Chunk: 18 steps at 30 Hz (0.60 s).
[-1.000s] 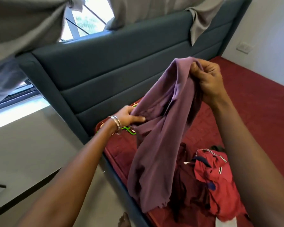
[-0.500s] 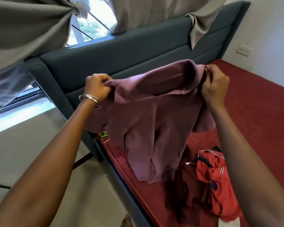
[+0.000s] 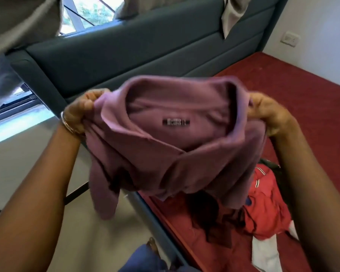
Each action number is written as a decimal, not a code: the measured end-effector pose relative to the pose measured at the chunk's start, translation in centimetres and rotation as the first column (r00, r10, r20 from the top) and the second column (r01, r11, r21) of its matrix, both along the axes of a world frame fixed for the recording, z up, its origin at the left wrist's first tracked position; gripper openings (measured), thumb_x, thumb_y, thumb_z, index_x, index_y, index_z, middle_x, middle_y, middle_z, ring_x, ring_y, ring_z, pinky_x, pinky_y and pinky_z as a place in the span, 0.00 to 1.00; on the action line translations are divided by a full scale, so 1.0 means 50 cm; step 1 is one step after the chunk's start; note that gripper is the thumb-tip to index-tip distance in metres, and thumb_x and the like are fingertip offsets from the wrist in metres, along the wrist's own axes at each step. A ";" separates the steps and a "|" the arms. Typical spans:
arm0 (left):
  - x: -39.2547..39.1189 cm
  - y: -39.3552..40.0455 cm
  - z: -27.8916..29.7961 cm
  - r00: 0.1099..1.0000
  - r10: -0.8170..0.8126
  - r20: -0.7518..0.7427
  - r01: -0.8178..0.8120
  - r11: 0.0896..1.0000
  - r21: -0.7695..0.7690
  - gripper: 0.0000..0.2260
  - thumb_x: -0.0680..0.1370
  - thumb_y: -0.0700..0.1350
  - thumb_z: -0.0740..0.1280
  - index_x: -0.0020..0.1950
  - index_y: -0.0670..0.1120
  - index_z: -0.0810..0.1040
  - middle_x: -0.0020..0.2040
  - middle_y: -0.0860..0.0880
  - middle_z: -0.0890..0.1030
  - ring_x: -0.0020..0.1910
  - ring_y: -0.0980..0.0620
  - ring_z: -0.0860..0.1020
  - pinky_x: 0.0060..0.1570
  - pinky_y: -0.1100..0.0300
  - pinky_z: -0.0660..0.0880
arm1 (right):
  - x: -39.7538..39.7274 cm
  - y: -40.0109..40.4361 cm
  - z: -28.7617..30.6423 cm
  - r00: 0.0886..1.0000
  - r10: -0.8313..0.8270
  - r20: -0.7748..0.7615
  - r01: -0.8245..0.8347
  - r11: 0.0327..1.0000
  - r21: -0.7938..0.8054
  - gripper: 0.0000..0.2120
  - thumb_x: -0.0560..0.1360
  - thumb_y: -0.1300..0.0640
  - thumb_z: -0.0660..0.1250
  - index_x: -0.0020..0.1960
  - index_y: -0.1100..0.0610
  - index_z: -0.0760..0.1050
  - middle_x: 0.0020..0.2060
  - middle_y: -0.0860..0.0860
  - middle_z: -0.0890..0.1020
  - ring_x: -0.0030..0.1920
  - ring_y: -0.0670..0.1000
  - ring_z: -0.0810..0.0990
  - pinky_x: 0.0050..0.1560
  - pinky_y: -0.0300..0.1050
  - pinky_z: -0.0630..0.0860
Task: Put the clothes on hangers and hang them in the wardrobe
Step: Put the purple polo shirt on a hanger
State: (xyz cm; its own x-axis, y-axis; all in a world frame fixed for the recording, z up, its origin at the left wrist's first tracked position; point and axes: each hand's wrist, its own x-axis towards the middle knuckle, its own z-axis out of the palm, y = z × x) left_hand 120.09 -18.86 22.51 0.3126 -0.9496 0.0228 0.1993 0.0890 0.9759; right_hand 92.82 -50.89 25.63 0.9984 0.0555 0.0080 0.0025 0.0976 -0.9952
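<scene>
Head view: shirt now spread open, left hand and right hand gripping each side mid-frame; hanger's next.

Head view looks steeply down, close over the bed

The bed wears a dark red cover. Near its lower edge lies a red garment; touching that garment's left side is a dark maroon cloth, and just below it a white piece.
</scene>
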 end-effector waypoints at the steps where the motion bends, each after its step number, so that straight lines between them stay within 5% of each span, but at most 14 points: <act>1: 0.011 -0.008 0.000 0.991 0.118 0.057 -0.121 0.991 0.055 0.11 0.78 0.34 0.56 0.48 0.43 0.77 0.41 0.51 0.82 0.38 0.56 0.80 0.39 0.65 0.76 | 0.012 -0.012 0.003 0.993 -0.119 0.007 0.118 0.992 0.052 0.12 0.63 0.57 0.72 0.46 0.54 0.85 0.41 0.48 0.85 0.40 0.44 0.83 0.43 0.37 0.80; 3: 0.038 -0.046 -0.024 0.933 0.184 0.309 -0.270 0.925 0.266 0.03 0.75 0.39 0.67 0.48 0.42 0.77 0.40 0.48 0.81 0.39 0.52 0.78 0.39 0.61 0.75 | 0.056 -0.040 -0.034 0.950 -0.292 -0.109 0.291 0.956 -0.028 0.07 0.67 0.59 0.70 0.44 0.59 0.83 0.37 0.50 0.85 0.37 0.45 0.82 0.40 0.40 0.80; 5: 0.057 -0.089 -0.073 0.791 0.093 0.605 -0.453 0.753 0.477 0.07 0.70 0.45 0.75 0.45 0.46 0.80 0.39 0.47 0.81 0.41 0.50 0.76 0.40 0.58 0.73 | 0.095 -0.057 -0.098 0.900 -0.388 -0.199 0.309 0.889 -0.337 0.05 0.69 0.59 0.73 0.38 0.59 0.78 0.30 0.49 0.79 0.30 0.44 0.75 0.34 0.39 0.74; 8: 0.042 -0.127 -0.173 0.544 -0.072 0.836 -0.624 0.632 0.460 0.07 0.70 0.50 0.75 0.42 0.50 0.80 0.39 0.47 0.82 0.42 0.49 0.78 0.42 0.56 0.73 | 0.123 -0.095 -0.225 0.879 -0.405 -0.252 0.132 0.714 -0.687 0.19 0.69 0.58 0.77 0.28 0.56 0.68 0.24 0.45 0.69 0.28 0.44 0.65 0.29 0.39 0.62; 13: 0.053 -0.190 -0.371 0.669 -0.412 0.619 -0.350 0.560 0.751 0.09 0.74 0.52 0.71 0.39 0.48 0.78 0.41 0.47 0.81 0.43 0.48 0.78 0.37 0.59 0.68 | 0.143 -0.178 -0.418 0.814 -0.352 -0.462 -0.154 0.636 -0.756 0.17 0.70 0.55 0.76 0.33 0.63 0.72 0.31 0.52 0.67 0.35 0.49 0.65 0.34 0.44 0.61; 15: 0.071 -0.212 -0.436 0.731 -0.479 0.486 -0.228 0.501 0.835 0.12 0.75 0.52 0.70 0.34 0.48 0.76 0.36 0.49 0.78 0.36 0.51 0.73 0.33 0.60 0.65 | 0.153 -0.196 -0.476 0.774 -0.305 -0.555 -0.217 0.696 -0.685 0.16 0.73 0.57 0.73 0.35 0.65 0.72 0.32 0.53 0.67 0.37 0.50 0.64 0.36 0.45 0.61; 18: 0.124 -0.240 -0.516 0.834 -0.454 0.313 -0.115 0.411 0.904 0.18 0.71 0.55 0.73 0.29 0.48 0.72 0.28 0.52 0.72 0.27 0.55 0.67 0.28 0.61 0.63 | 0.184 -0.228 -0.543 0.689 -0.199 -0.697 -0.240 0.845 -0.478 0.09 0.76 0.60 0.70 0.44 0.67 0.80 0.36 0.54 0.80 0.37 0.48 0.75 0.40 0.45 0.74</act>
State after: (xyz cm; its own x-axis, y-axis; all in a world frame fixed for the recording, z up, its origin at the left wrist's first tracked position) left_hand 126.30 -30.84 -3.30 0.3580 -0.5502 -0.7544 -0.3703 -0.8253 0.4263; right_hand 102.01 -62.27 -1.54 0.6796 -0.1480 -0.7185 -0.7027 -0.4125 -0.5797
